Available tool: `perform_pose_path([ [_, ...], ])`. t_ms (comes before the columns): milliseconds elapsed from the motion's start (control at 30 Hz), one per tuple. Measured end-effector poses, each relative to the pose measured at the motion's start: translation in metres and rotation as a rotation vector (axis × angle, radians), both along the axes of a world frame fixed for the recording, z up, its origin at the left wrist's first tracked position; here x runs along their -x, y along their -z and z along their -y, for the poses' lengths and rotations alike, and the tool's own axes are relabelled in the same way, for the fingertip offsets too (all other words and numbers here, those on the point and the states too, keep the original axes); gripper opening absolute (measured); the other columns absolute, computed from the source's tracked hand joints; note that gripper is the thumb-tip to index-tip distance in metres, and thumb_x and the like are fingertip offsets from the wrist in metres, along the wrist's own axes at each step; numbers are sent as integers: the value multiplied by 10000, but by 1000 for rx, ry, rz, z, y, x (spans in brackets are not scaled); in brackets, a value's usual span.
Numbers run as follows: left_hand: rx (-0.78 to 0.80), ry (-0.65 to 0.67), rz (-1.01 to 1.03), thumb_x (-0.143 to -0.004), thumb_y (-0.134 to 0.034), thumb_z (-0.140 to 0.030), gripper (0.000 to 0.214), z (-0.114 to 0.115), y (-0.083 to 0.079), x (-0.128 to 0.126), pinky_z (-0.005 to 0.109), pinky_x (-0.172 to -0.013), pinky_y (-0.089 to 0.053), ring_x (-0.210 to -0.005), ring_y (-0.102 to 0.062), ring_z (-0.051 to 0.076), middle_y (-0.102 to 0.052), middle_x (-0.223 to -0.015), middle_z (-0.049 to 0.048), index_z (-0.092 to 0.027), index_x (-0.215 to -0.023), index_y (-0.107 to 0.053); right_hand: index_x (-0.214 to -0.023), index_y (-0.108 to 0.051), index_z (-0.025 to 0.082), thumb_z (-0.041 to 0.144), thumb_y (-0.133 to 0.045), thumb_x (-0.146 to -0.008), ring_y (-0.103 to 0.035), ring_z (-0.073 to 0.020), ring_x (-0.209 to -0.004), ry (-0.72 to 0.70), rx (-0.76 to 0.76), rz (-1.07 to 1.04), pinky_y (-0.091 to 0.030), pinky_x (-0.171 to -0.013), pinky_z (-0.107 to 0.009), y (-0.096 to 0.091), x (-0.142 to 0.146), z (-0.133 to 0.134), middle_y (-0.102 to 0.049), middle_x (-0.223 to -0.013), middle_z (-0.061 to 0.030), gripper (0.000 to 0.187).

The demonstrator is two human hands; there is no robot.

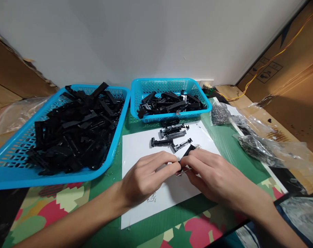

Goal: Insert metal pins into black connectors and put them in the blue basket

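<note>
Over a white sheet (136, 151), my left hand (148, 174) and my right hand (210, 172) meet, fingertips pinched together. Between them is a black plastic part (187, 151), its far end sticking out past my right fingers. A thin metal rod (183, 172) shows just below the fingertips; which fingers grip it is hidden. Several more black plastic parts (163, 142) lie on the sheet beyond my hands. Small wire pieces (151, 197) are on the sheet near my left wrist, and a little heap of shiny wire pieces (197, 146) is behind my right fingers.
A large blue basket (120, 137) heaped with black parts stands at the left. Behind the sheet, a smaller blue basket (172, 81) holds more. Clear bags of small metal pieces (219, 114) lie at the right. A wall (156, 41) rises behind; a yellow cable (246, 88) runs along cardboard.
</note>
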State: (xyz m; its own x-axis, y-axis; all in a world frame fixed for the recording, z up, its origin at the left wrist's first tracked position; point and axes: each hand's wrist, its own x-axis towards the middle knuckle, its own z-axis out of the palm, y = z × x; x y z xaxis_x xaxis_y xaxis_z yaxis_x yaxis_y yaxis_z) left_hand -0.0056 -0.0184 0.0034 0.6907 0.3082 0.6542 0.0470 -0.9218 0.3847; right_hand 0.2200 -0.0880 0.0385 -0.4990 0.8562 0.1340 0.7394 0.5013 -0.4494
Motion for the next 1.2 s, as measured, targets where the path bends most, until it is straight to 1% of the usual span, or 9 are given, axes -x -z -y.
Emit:
perform_pose_path([
  [200,102,30,-68,-963,-560,39,222,-3,3,-1,274,-701,-553,-810,-658,179,-706,-944,94,-121,-1041,-693,-1087,-572,216,120,-517,-1052,-610,-155,-835,-19,242,-180,-470,-769,-294,3,-7,-7,-681,-996,-22,116],
  [433,257,37,-30,-959,-656,15,187,-7,6,0,242,-752,-526,-860,-646,155,-666,-974,65,-142,-1059,-676,-1029,-611,218,178,-542,-1046,-591,-136,-796,115,166,-363,-456,-703,-255,-6,-21,-10,-685,-946,-16,82],
  [500,272,9,-9,-958,-674,5,200,-7,4,-1,240,-778,-525,-890,-652,154,-667,-985,55,-155,-1077,-665,-995,-641,214,209,-572,-1028,-605,-145,-779,227,83,-310,-454,-689,-262,-9,-35,-14,-691,-913,-21,76],
  [600,322,-97,43,-951,-691,7,215,-8,1,-2,243,-810,-515,-915,-642,147,-661,-981,30,-177,-1049,-639,-945,-687,200,218,-611,-971,-613,-163,-722,465,-18,-64,-435,-667,-286,-4,-67,-24,-697,-841,-29,82],
  [767,407,-191,93,-977,-684,-40,177,-12,1,-5,244,-802,-503,-886,-608,132,-621,-955,-1,-197,-1002,-605,-762,-684,202,316,-682,-923,-532,-162,-570,691,43,219,-344,-565,-298,14,-114,-34,-640,-651,-13,198],
  [833,434,-181,100,-996,-666,-65,154,-13,2,-5,240,-818,-514,-902,-600,131,-604,-971,0,-201,-1017,-598,-727,-675,205,359,-691,-924,-510,-163,-557,708,76,221,-336,-558,-301,16,-118,-32,-620,-624,-11,251],
  [900,454,-175,103,-1017,-648,-95,126,-13,4,-5,247,-833,-518,-918,-588,136,-589,-987,4,-205,-1029,-589,-798,-722,207,340,-666,-937,-506,-164,-561,700,108,170,-345,-569,-302,14,-114,-25,-610,-623,-3,200],
  [1033,466,-183,120,-1053,-615,-164,79,-14,9,-4,274,-817,-496,-919,-561,152,-564,-986,8,-219,-1054,-558,-906,-767,219,417,-630,-985,-523,-164,-609,599,231,-16,-357,-583,-298,8,-95,-1,-629,-678,-5,254],
  [1200,491,-189,116,-1082,-579,-236,46,-15,14,-3,289,-804,-478,-926,-564,162,-566,-990,15,-231,-1077,-534,-985,-792,235,420,-708,-959,-546,-163,-676,525,412,-210,-396,-611,-285,20,-79,24,-691,-777,-9,204],
])
